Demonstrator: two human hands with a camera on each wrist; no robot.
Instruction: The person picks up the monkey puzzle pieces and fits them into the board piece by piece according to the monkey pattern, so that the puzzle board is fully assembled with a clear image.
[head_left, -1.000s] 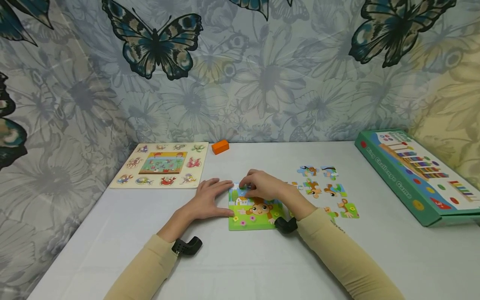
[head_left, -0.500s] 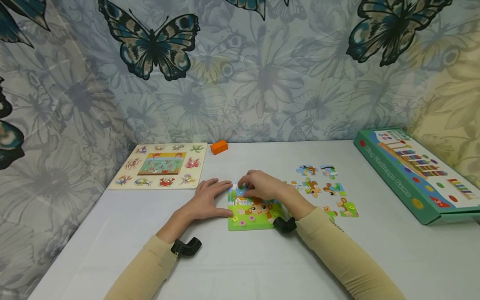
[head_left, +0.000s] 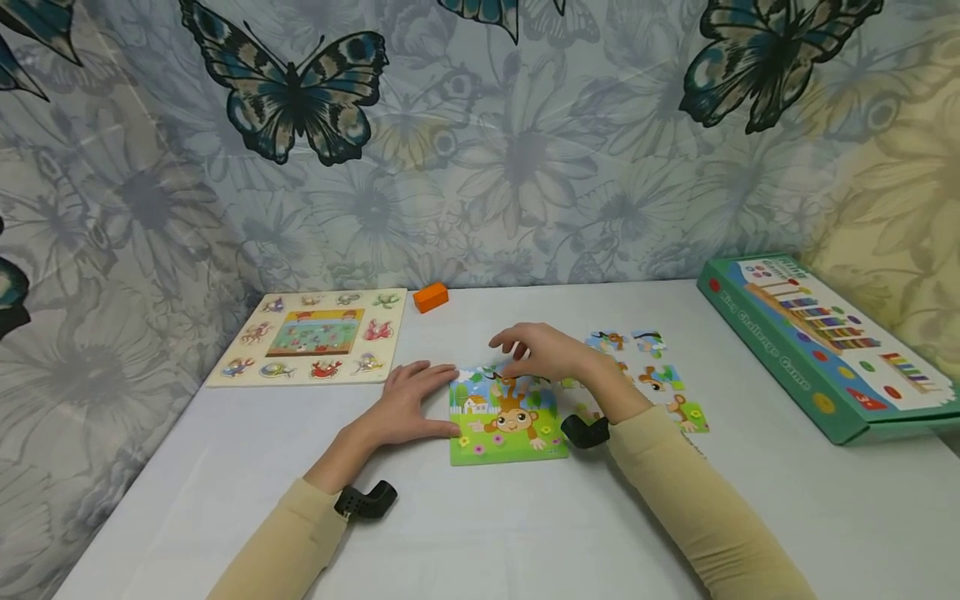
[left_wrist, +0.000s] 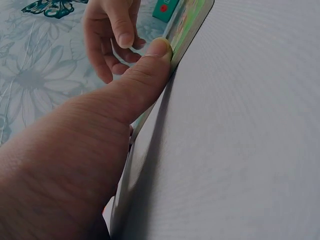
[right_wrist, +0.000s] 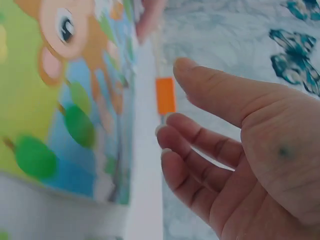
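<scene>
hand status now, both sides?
Left hand: open, thumb touching the edge of the monkey puzzle.
Right hand: open, fingers loosely curled near the puzzle's far edge, holding nothing.

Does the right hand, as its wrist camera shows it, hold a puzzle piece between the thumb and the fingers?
No, the thumb and fingers of the right hand stand apart, with nothing held between them.

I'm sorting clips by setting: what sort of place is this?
Probably an indoor tabletop play area: a white table before grey-blue butterfly-printed wall covering, bearing a flat green-and-blue cartoon-monkey picture puzzle and a green rectangular game box.
</scene>
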